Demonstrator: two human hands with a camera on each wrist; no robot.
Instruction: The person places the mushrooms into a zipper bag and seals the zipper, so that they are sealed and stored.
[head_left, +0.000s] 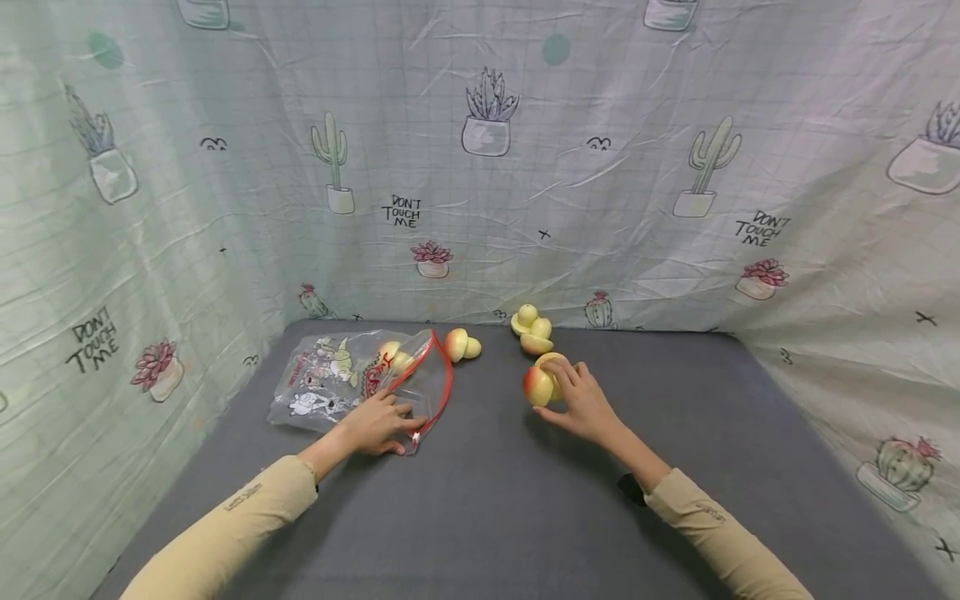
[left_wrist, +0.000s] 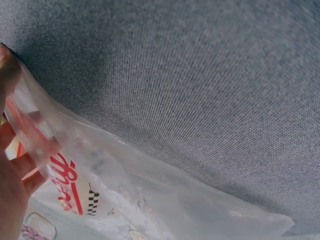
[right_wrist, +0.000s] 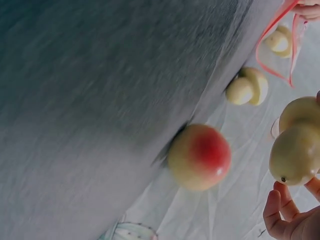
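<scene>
My left hand [head_left: 381, 423] lies at the mouth of a clear plastic zip bag [head_left: 318, 392] with a red zip edge and printed cartoons. Its thumb and fingers pinch the bag's edge, seen in the left wrist view through the plastic [left_wrist: 145, 185]. Inside the bag sits yellow fruit [head_left: 396, 357]. My right hand [head_left: 588, 408] grips a yellow fruit with a red blush [head_left: 538, 387], apparently with a second yellow piece against it, raised above the table. The right wrist view shows these as two rounded lumps [right_wrist: 295, 155], one with a small dark spot at its end.
More yellow fruit [head_left: 456, 344] lies just right of the bag's mouth. A small cluster of yellow fruit [head_left: 536, 343] stands at the back of the grey table [head_left: 480, 517]. A patterned cloth [head_left: 570, 208] hangs behind and along both sides.
</scene>
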